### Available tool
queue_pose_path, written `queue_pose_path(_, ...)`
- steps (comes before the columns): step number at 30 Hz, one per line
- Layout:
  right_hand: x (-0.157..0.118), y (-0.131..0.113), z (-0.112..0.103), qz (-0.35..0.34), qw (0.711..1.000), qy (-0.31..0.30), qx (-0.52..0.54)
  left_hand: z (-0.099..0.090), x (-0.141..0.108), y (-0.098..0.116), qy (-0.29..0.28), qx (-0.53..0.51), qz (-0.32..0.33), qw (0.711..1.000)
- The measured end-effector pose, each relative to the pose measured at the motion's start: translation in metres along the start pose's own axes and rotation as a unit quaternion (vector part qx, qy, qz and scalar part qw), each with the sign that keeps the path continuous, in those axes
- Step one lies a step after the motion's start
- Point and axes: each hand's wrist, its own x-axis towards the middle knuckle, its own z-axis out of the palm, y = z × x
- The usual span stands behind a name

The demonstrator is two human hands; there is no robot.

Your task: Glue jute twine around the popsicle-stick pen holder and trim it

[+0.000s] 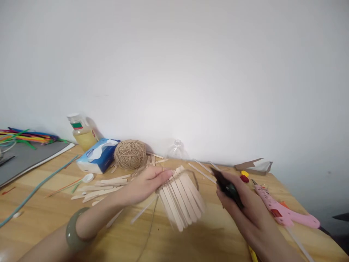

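Observation:
My left hand (154,182) is closed on the upper edge of a panel of popsicle sticks (180,202), laid side by side. Twine (178,178) runs across the sticks near my thumb, and a loop of it curves off on the right. A strand hangs from the panel down over the table. To the right of the panel, apart from it, my right hand (242,207) is wrapped round a black-handled tool (229,189) with a dark pointed tip. Blur hides the tool's exact kind.
Loose popsicle sticks (103,187) lie on the wooden table (131,242). Behind them stand a twine ball (131,154), a tissue pack (98,155) and a bottle of yellowish liquid (83,134). A pink glue gun (283,209) lies at right, pipe cleaners (27,136) at far left.

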Motion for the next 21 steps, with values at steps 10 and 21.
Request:
queue_pose_path(10, -0.003, -0.011, 0.008, -0.221, 0.933, -0.046, -0.282, 0.015, -0.001, 0.009, -0.013, -0.004, -0.036, 0.999)
queue_pose_path(21, -0.006, -0.014, 0.017, -0.24, 0.916, -0.037, -0.319, 0.018, -0.004, 0.011, 0.023, 0.052, -0.015, 0.998)
